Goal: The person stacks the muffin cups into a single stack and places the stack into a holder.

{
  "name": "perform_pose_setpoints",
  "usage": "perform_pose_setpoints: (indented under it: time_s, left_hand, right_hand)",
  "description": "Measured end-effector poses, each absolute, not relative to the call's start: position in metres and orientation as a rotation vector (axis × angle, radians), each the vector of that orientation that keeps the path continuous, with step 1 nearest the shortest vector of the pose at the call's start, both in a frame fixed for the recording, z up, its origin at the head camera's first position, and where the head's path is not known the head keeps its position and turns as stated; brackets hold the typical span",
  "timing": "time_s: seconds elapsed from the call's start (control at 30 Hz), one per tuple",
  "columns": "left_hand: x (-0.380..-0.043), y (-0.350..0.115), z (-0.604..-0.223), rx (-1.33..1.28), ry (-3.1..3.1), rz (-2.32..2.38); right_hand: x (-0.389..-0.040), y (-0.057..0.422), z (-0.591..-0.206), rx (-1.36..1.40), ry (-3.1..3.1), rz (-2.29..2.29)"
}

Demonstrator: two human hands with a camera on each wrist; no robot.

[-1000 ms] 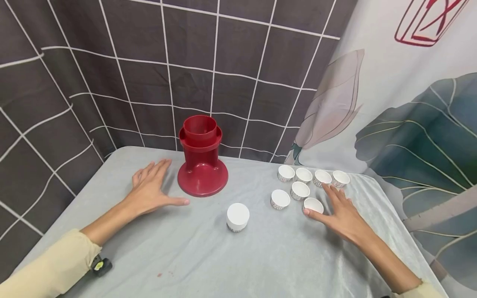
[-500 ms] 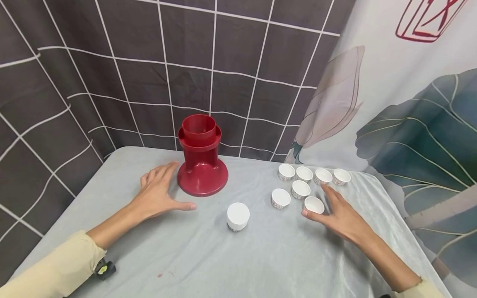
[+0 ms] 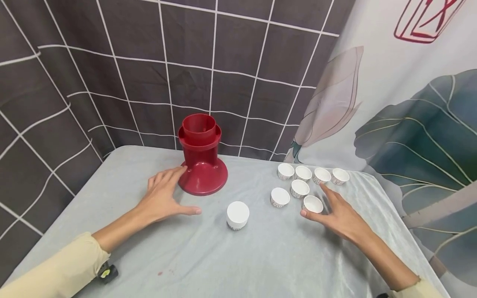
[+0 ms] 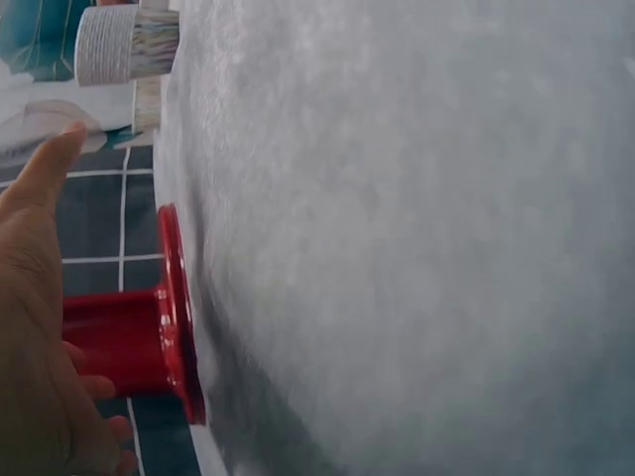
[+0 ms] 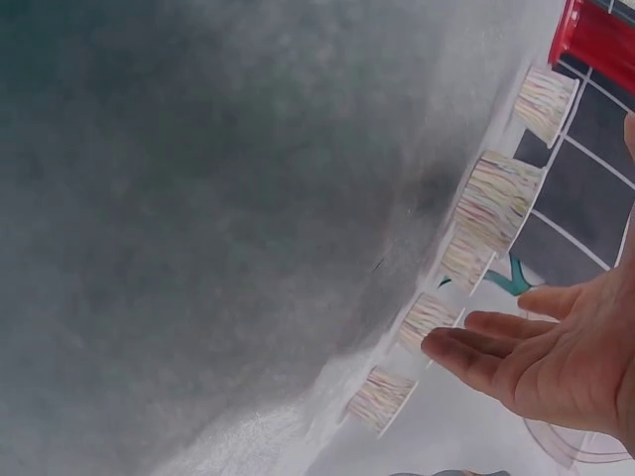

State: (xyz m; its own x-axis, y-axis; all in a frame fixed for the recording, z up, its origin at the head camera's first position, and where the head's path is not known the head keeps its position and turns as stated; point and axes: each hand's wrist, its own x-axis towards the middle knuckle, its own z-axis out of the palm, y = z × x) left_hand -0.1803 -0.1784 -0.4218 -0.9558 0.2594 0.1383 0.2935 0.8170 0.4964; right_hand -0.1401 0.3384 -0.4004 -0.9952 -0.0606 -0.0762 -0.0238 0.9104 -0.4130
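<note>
My left hand (image 3: 161,200) is spread with nothing in it, its fingertips by the left edge of a red plastic stand (image 3: 202,180) with a round base and cup-like top. Right of its thumb stands a short stack of white paper baking cups (image 3: 237,214); in the left wrist view this stack (image 4: 107,45) shows tightly ridged rims. On the right, my right hand (image 3: 343,217) reaches around a patterned paper baking cup (image 3: 313,204), thumb at its near side. Whether it touches the cup I cannot tell. In the right wrist view the fingers (image 5: 476,352) are extended.
More single baking cups stand apart at the right: one cup (image 3: 280,197), another cup (image 3: 299,188), and a back row with a cup (image 3: 285,171) at its left end. A grey cloth (image 3: 223,265) covers the table. A dark checked curtain (image 3: 238,54) hangs behind.
My left hand has moved right and slightly nearer, closer to the red stand and the stack. The right hand has barely moved, and the cups stay where they were.
</note>
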Motion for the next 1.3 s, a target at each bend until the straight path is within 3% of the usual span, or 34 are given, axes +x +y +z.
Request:
perform_pose_setpoints:
  time_s: [0.83,1.3]
  left_hand:
    - [-0.161,-0.131,-0.421,-0.574,-2.962,-1.061]
    - [-0.154,-0.101,-0.42,-0.709,-2.803,-1.375]
  right_hand:
    - [-0.142,0.337,-0.399,-0.185,3.009,-0.708]
    - [-0.145,0.336,-0.394,-0.094,2.957,-0.825]
